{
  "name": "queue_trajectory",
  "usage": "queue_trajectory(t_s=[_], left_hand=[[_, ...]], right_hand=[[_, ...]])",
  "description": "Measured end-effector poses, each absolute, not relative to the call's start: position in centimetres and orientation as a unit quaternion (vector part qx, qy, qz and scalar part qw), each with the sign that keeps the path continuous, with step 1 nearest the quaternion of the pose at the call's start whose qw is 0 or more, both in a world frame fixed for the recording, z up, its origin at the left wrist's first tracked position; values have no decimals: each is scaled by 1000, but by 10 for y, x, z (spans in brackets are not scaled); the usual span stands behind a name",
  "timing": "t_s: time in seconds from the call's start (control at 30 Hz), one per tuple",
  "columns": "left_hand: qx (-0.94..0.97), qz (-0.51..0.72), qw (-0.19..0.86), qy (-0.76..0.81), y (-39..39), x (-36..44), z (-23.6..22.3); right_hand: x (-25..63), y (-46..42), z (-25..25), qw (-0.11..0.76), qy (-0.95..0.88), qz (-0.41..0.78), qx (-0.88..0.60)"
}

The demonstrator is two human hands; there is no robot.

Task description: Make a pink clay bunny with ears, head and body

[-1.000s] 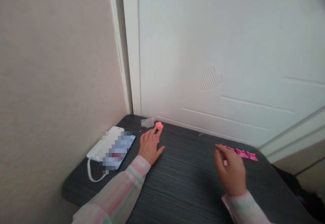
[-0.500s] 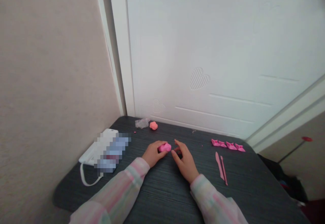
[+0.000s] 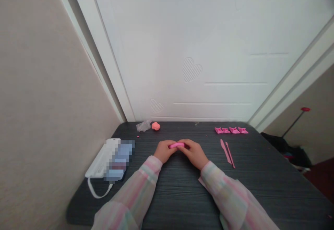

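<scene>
Pink lump (image 3: 176, 145) clamped between left hand (image 3: 164, 152) and right hand (image 3: 195, 154); beyond left hand, coral lump (image 3: 156, 126); rightward, flat pink tool (image 3: 225, 151); pink lump elongated sideways.

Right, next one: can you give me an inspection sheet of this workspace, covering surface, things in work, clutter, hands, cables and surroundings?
Surface: dark, streaked tabletop with rounded far corners.
Things in work: pink piece between both hands; four pink shapes in a row, far right; knife-shaped tool and thin stick nearer.
Clutter: clear wrapper beside an orange lump; pink crumb; white device and partly blurred phone, left.
Hands: left hand and right hand both grip the pink piece.
Cables: white cord looping by the phone.
Surroundings: plain wall left; white panel with hearts behind.
</scene>
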State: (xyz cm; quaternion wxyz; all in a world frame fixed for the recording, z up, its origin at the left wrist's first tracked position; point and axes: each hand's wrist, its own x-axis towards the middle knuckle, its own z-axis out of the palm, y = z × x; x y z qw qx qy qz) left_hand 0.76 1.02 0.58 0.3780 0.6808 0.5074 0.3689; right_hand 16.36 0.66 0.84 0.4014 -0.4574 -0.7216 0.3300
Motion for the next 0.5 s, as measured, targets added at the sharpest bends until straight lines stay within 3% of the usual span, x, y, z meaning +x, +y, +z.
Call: queue_trajectory(t_s=[0.5], left_hand=[[495,425,610,450,17,2,2]], right_hand=[[144,15,0,435,-629,483,-426]])
